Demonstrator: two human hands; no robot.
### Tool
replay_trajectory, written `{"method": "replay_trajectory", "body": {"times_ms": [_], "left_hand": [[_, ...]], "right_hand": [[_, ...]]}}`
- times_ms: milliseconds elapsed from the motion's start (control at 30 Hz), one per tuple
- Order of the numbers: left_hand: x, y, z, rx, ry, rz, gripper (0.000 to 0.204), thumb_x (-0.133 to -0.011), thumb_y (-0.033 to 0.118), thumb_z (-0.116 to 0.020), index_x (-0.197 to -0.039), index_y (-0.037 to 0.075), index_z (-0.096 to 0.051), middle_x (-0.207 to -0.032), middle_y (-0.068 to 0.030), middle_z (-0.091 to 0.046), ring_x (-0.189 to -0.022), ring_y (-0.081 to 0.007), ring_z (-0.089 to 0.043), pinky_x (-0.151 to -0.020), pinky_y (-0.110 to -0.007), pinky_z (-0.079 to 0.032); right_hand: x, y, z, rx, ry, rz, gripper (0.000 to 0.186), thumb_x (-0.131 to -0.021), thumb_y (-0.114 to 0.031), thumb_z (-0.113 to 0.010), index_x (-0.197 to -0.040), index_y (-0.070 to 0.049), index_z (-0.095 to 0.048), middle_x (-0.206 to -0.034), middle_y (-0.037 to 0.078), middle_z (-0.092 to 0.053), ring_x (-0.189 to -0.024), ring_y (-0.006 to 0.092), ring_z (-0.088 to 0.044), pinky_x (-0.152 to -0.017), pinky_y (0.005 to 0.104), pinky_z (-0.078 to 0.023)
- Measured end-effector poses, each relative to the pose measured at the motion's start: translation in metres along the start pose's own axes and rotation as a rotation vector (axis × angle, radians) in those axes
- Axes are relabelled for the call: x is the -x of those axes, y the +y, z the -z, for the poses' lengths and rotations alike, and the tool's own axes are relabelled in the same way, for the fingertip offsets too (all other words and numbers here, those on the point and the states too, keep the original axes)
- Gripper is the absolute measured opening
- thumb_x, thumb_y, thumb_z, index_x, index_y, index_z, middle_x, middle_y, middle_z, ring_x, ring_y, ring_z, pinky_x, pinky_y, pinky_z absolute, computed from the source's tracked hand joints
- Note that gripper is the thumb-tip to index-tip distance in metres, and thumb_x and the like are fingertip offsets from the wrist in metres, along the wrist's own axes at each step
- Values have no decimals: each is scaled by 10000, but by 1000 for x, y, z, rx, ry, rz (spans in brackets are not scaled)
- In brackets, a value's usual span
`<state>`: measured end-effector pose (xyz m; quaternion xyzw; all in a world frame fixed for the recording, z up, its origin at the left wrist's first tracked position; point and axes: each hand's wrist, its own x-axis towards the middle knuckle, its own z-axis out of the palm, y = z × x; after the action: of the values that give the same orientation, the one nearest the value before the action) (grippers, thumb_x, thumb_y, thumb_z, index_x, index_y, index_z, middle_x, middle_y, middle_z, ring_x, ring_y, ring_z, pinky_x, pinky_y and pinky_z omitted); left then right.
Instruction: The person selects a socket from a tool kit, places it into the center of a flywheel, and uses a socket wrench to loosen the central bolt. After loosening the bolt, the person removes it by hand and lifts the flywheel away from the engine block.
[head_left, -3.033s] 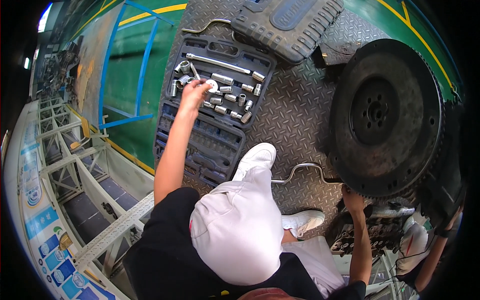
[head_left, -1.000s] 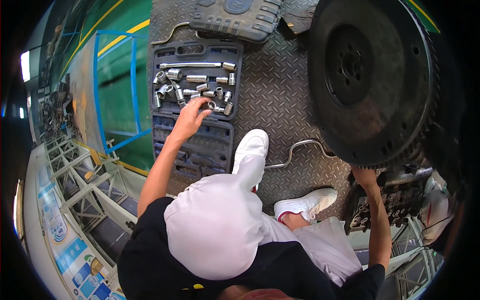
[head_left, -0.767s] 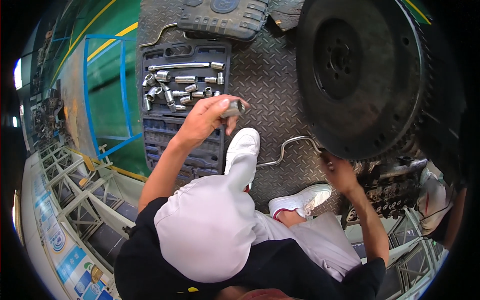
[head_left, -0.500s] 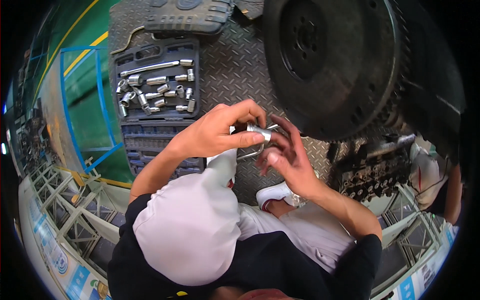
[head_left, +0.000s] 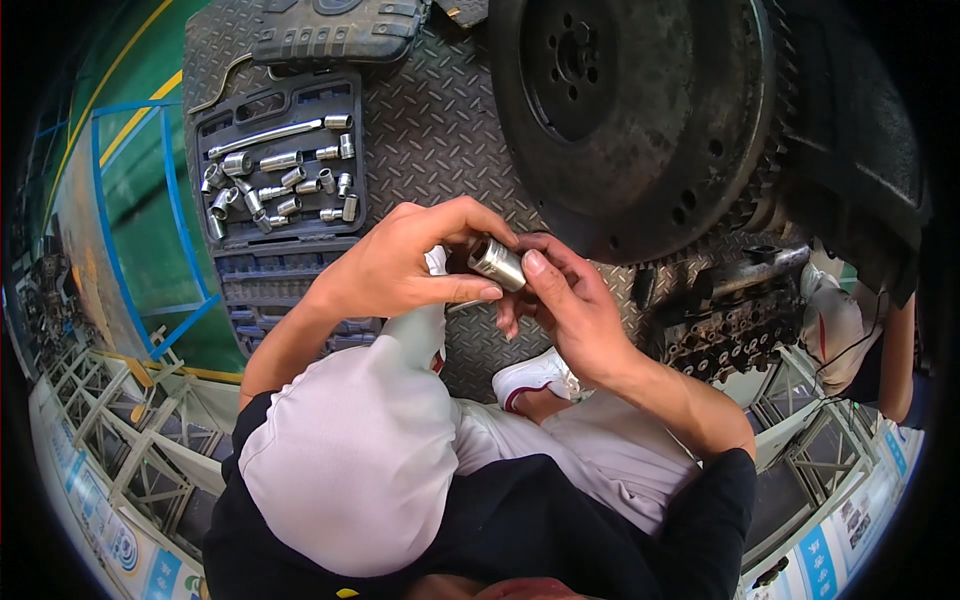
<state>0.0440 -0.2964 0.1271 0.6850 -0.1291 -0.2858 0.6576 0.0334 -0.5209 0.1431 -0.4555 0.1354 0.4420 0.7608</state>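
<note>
A shiny steel socket (head_left: 497, 264) is held between my two hands, its hollow end turned up and to the left. My right hand (head_left: 580, 310) pinches its right end, the thumb lying on top. Around the other end curls my left hand (head_left: 390, 262), index finger at the upper side and thumb by the lower side; its other fingers are mostly hidden. Below the left thumb, part of a thin metal rod (head_left: 462, 304) shows. To the left lies an open tool case (head_left: 352, 150) with several loose sockets (head_left: 282, 161) and a long steel bar (head_left: 265, 139).
A large dark flywheel (head_left: 640, 120) stands at the upper right, with an engine part (head_left: 715, 335) below it. A closed case (head_left: 340, 38) lies at the top on the patterned metal plate (head_left: 430, 110). Another person's arm (head_left: 898, 365) shows at far right.
The socket has turned so that its hollow end faces left. My right thumb has come onto it, while the left thumb has slid off its top. The whole view has shifted slightly.
</note>
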Motion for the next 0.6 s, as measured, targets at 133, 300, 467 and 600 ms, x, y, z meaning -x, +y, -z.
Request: {"method": "replay_trajectory", "body": {"times_ms": [133,300,467,600], "left_hand": [[-1,-1,2,-1,15,-14,431,-806,137,-812,-1155,-3,-601,-957,-110,-711,-871,-176,-705,-749,-291,-531],[-1,-2,5,-140,59,-88,423,-785,116,-812,-1142,-5,-619,-947,-99,-697,-756,-143,-658,-686,-267,-500],[-6,-1,22,-5,239,97,431,-827,128,-766,-1183,5,-558,-930,-56,-661,-795,-76,-582,-697,-229,-457],[-48,-13,40,178,514,-56,350,-917,143,-683,-1187,1,-510,-925,-60,-665,-787,-71,-584,-665,-222,-466]], "right_hand": [[-2,-2,1,-37,-36,-38,400,-1068,-335,-425,-1246,15,-503,-892,131,-657,-761,151,-630,-675,289,-517],[-1,-4,3,-143,-106,-88,399,-1076,-334,-394,-1280,-2,-480,-953,159,-682,-756,161,-627,-701,291,-512],[-7,5,15,88,-120,-144,381,-1068,-299,-409,-1309,-10,-467,-966,136,-685,-794,146,-625,-704,286,-505],[-14,18,30,493,-70,-231,296,-1019,-230,-529,-1212,-6,-549,-948,83,-678,-801,122,-618,-727,270,-505]]}}
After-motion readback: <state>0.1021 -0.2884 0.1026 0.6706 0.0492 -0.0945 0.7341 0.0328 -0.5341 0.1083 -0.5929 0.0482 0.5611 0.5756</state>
